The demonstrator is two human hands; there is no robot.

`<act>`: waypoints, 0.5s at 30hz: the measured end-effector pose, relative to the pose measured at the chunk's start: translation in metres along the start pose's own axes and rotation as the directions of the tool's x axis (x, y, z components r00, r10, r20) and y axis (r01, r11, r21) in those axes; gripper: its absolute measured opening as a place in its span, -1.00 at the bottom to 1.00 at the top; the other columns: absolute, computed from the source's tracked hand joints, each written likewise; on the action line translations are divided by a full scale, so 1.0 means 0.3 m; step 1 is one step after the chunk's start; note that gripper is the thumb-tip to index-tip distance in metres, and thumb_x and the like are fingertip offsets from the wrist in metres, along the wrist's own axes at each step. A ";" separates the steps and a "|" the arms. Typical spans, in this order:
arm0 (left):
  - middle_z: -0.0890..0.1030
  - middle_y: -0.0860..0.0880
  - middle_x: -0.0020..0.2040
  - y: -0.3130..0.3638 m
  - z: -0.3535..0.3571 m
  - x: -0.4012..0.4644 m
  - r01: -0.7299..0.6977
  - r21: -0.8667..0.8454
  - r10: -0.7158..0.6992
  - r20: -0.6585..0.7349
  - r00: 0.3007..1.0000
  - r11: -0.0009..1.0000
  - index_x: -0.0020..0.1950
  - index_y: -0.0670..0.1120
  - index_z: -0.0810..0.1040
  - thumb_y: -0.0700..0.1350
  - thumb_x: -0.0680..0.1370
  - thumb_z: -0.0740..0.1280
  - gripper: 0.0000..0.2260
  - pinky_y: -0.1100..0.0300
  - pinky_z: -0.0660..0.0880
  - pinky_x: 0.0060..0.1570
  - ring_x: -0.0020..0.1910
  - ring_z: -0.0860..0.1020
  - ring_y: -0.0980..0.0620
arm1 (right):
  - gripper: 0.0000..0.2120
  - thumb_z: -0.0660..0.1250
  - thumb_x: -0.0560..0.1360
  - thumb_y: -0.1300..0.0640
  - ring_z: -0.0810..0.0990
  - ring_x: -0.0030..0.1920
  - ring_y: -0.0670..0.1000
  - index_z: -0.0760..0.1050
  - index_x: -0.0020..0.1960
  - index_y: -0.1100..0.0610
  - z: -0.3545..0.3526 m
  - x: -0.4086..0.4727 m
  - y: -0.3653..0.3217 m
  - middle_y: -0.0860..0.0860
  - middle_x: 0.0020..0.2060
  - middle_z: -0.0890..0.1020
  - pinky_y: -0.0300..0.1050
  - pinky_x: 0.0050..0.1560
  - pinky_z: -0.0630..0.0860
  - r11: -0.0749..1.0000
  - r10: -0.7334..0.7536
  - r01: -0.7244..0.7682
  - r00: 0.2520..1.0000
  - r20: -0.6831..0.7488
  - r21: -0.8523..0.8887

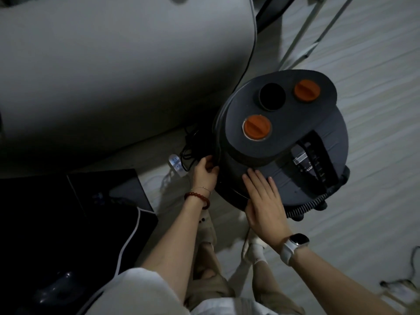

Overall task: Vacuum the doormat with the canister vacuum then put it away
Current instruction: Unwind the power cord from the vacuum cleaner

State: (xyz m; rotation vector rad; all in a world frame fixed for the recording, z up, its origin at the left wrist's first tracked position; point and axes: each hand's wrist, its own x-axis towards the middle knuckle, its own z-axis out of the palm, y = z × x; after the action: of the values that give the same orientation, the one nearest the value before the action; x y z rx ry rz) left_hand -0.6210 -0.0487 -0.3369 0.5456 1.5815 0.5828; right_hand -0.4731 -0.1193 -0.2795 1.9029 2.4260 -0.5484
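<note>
A dark grey canister vacuum (pixel 302 123) stands upright on the pale floor in the middle right. Its top carries two orange caps and an open black round port. My left hand (pixel 205 172), with a red bead bracelet on the wrist, grips the vacuum's left side edge beside a bundle of black cord. My right hand (pixel 264 201), with a white watch on the wrist, lies flat with fingers spread on the vacuum's near side. No doormat is in view.
A white power strip (pixel 176 164) with black cables lies on the floor left of the vacuum. A large pale rounded surface (pixel 91 76) fills the upper left. Dark furniture (pixel 68 212) sits at lower left. White metal legs (pixel 313 30) stand at the top right.
</note>
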 end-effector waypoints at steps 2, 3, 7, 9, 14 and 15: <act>0.43 -0.22 0.32 -0.022 0.010 -0.039 -0.040 -0.013 0.040 0.020 0.999 0.999 0.40 -0.27 0.28 -0.42 0.53 0.19 -0.57 0.12 0.37 0.29 0.33 0.41 -0.13 | -0.40 0.10 0.37 0.19 0.19 0.44 0.08 0.19 0.42 0.16 -0.006 -0.038 0.014 0.15 0.40 0.34 0.06 0.46 0.02 0.999 0.030 -0.030 0.999 0.011 -0.017; 0.39 -0.21 0.37 -0.041 0.021 -0.057 -0.068 -0.005 0.068 0.030 0.997 0.998 0.43 -0.25 0.24 -0.42 0.53 0.19 -0.53 0.04 0.33 0.36 0.37 0.37 -0.12 | -0.40 0.10 0.37 0.19 0.18 0.44 0.09 0.19 0.42 0.16 -0.004 -0.058 0.020 0.14 0.41 0.33 0.06 0.46 0.00 0.999 0.032 -0.032 0.999 0.017 -0.041; 0.13 -0.11 0.52 -0.097 0.087 -0.118 -0.049 0.043 0.048 0.028 0.998 0.998 0.48 -0.17 0.18 -0.37 0.53 0.19 -0.48 -0.05 0.19 0.45 0.49 0.17 -0.06 | -0.35 0.17 0.36 0.19 0.12 0.45 0.10 0.16 0.45 0.12 0.010 -0.117 0.051 0.09 0.43 0.26 0.08 0.46 -0.10 0.993 0.035 -0.030 0.999 0.042 -0.118; 0.00 -0.08 0.54 -0.109 0.110 -0.122 -0.043 0.080 0.043 0.005 0.999 0.996 0.48 -0.16 0.18 -0.36 0.55 0.17 -0.49 -0.02 0.16 0.46 0.51 0.10 -0.04 | -0.36 0.15 0.37 0.17 0.11 0.45 0.10 0.16 0.45 0.12 0.011 -0.135 0.063 0.11 0.43 0.28 0.09 0.45 -0.13 0.991 0.036 -0.029 0.998 0.054 -0.131; 0.19 -0.12 0.48 -0.124 0.156 -0.127 0.027 -0.146 -0.050 -0.154 0.987 0.989 0.47 -0.10 0.20 -0.39 0.52 0.19 -0.46 -0.04 0.24 0.42 0.45 0.23 -0.11 | -0.38 0.04 0.38 0.14 0.11 0.45 0.10 0.16 0.45 0.12 0.009 -0.173 0.093 0.14 0.42 0.30 0.08 0.45 -0.13 0.988 0.046 -0.035 0.997 0.069 -0.148; 0.26 -0.13 0.45 -0.118 0.174 -0.137 0.079 -0.317 -0.130 -0.144 0.981 0.945 0.47 -0.06 0.19 -0.42 0.52 0.17 -0.44 -0.11 0.28 0.39 0.43 0.27 -0.15 | -0.38 0.04 0.38 0.15 0.11 0.45 0.10 0.17 0.45 0.12 0.008 -0.182 0.097 0.14 0.42 0.30 0.07 0.45 -0.13 0.989 0.047 -0.037 0.997 0.069 -0.144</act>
State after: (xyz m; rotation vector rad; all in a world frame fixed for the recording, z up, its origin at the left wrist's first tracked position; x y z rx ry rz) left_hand -0.5659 -0.0997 -0.3325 0.1782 1.6213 0.7938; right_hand -0.4319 -0.1653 -0.2775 1.8404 2.3077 -0.4218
